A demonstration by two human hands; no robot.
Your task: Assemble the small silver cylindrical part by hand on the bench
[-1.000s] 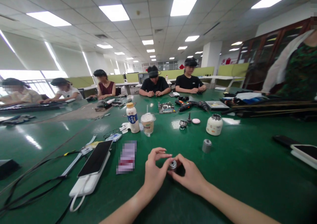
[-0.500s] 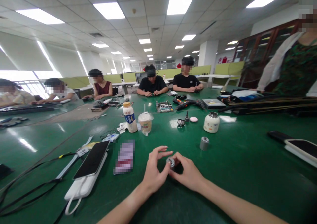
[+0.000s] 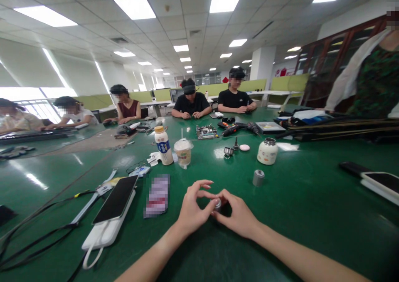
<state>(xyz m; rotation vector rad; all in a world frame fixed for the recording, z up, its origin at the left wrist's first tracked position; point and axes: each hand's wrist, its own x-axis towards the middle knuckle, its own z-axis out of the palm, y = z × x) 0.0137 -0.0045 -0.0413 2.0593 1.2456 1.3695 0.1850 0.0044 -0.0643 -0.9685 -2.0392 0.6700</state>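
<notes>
Between my two hands stands a small grey metal cylinder (image 3: pixel 217 206), partly covered by my fingers. My left hand (image 3: pixel 193 208) pinches it from the left, its thumb against the side and a finger bent over the top. Another left finger stretches out free above. Around the other side my right hand (image 3: pixel 237 214) grips the same piece between thumb and fingertips. A second grey cylinder (image 3: pixel 258 178) stands upright farther off to the right. Behind that is a cream flask (image 3: pixel 267 151) with its mouth uncovered.
A phone on a white power bank (image 3: pixel 107 232) lies left, near straps and a purple packet (image 3: pixel 157 195). Beyond are a milk bottle (image 3: pixel 163 146), a lidded cup (image 3: pixel 183 152), a circuit board (image 3: pixel 207 131) and a power drill (image 3: pixel 230 131). Several people sit around the green table (image 3: pixel 299 215).
A finger of my left hand has come down over the cylinder's top, which was more exposed before. My right hand stays around it, and the view has shifted slightly.
</notes>
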